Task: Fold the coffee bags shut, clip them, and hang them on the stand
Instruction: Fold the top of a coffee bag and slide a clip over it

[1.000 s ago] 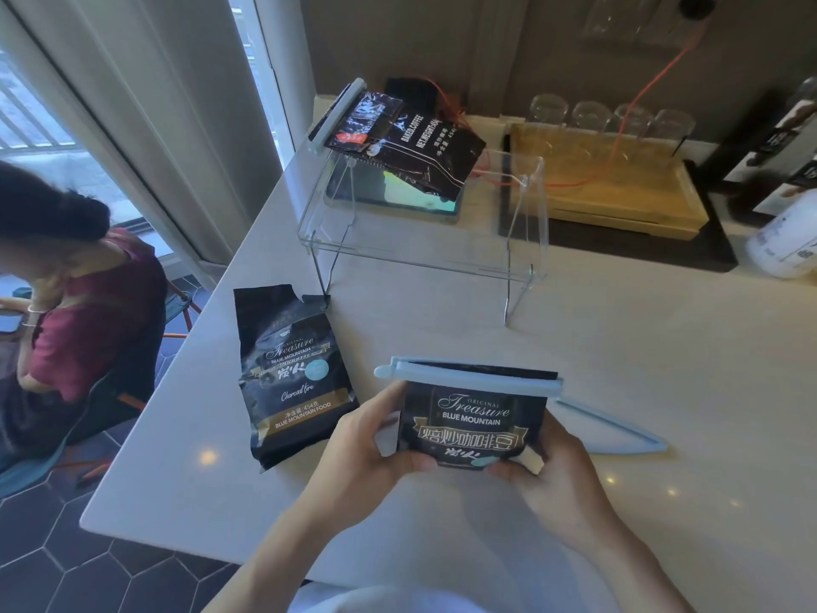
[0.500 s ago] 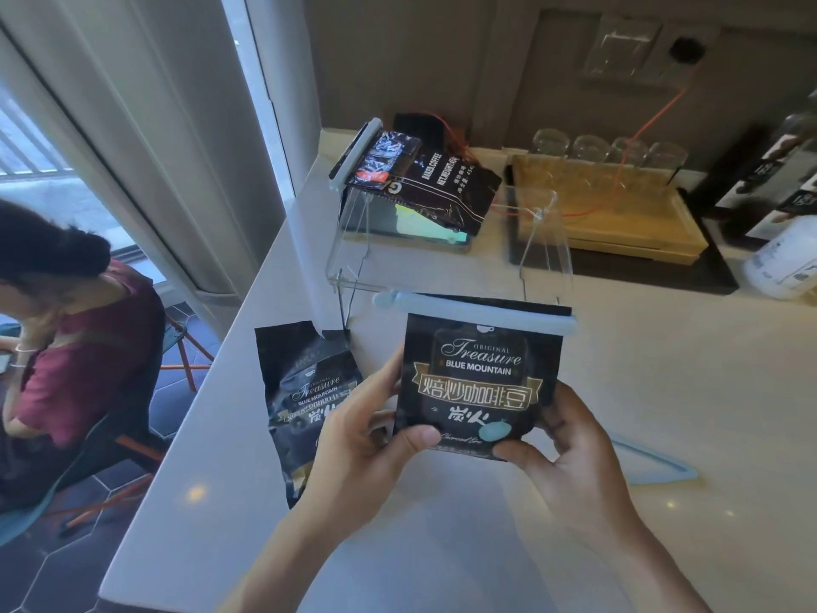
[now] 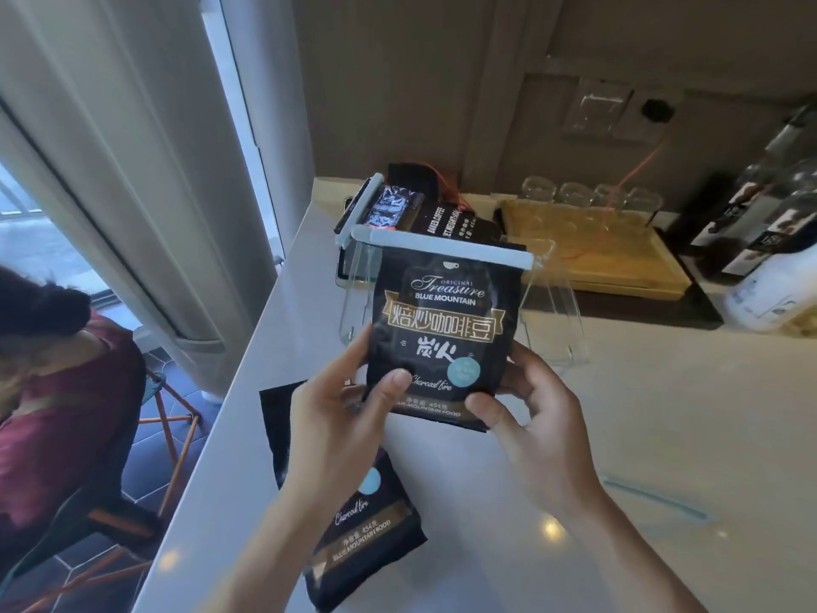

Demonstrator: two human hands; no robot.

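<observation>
Head view: your left hand (image 3: 336, 413) and right hand (image 3: 530, 409) grip the bag (image 3: 442, 329) by its lower corners, upright in the air before the stand (image 3: 552, 311). Its clip (image 3: 442, 247) is on. This looks like the hanging step; next, rest the clip ends across the stand's rails, beside the hung bag (image 3: 442, 219).

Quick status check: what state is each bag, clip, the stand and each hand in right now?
Held bag: upright, off the counter, top clipped shut.
Its clip: closed across the folded top.
Left hand: gripping the held bag's lower left.
Right hand: gripping its lower right.
Stand: one clipped bag already on it.
Counter bag: lying flat, no clip visible.
Spare clip: loose on the counter, blurred.
</observation>
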